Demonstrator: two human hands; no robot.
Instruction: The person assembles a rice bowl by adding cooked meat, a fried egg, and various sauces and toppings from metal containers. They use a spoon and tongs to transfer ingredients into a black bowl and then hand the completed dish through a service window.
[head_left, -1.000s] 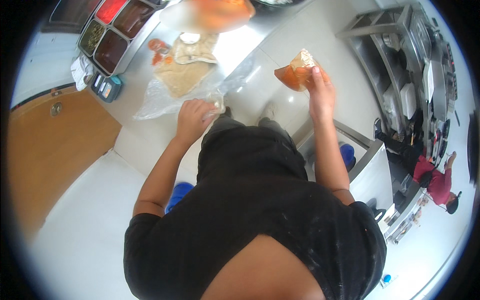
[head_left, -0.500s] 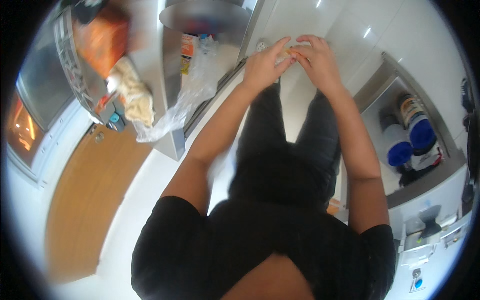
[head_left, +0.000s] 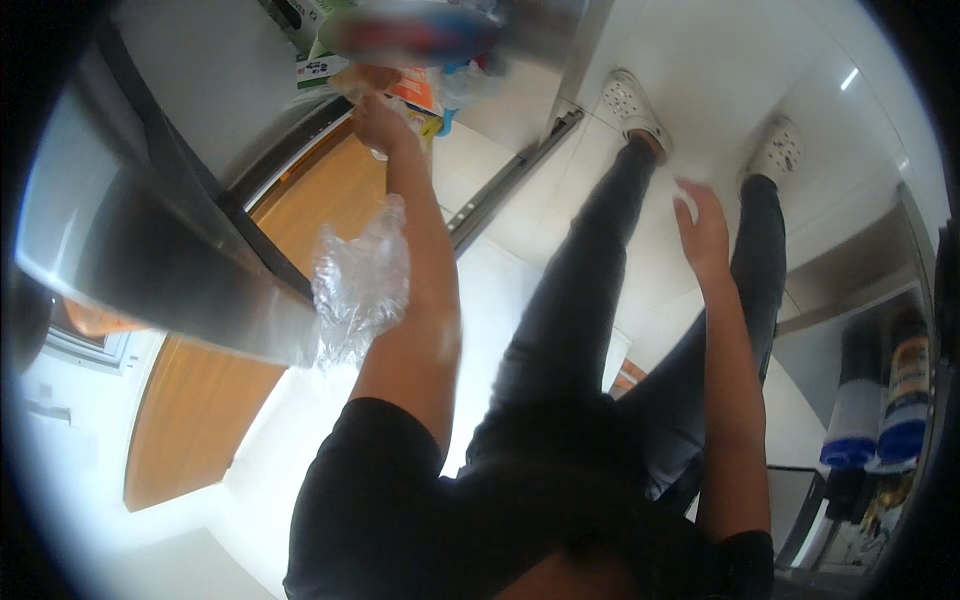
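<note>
My left hand (head_left: 380, 122) reaches into the lower storage space at the upper left. It is among packages, next to an orange-and-white packet (head_left: 420, 88) and thin clear plastic. Its fingers are blurred and partly covered, so what they hold, if anything, is unclear. Crumpled clear plastic (head_left: 358, 275) hangs against my left forearm. Lower down on the right, my right hand (head_left: 704, 232) is held over the tiled floor beside my leg. Its thumb stands apart from the fingers, and nothing shows in it.
A curved metal edge (head_left: 190, 235) runs along the left, by a wooden panel (head_left: 200, 410). A dark metal rail (head_left: 510, 185) lies near the packages. Blue-lidded containers (head_left: 850, 450) stand in an open unit at right. My feet wear pale clogs (head_left: 630, 102).
My hands were together at a small orange thing. Now they are apart: the left has reached left among the packages, the right has dropped lower and right. The view has shifted left.
</note>
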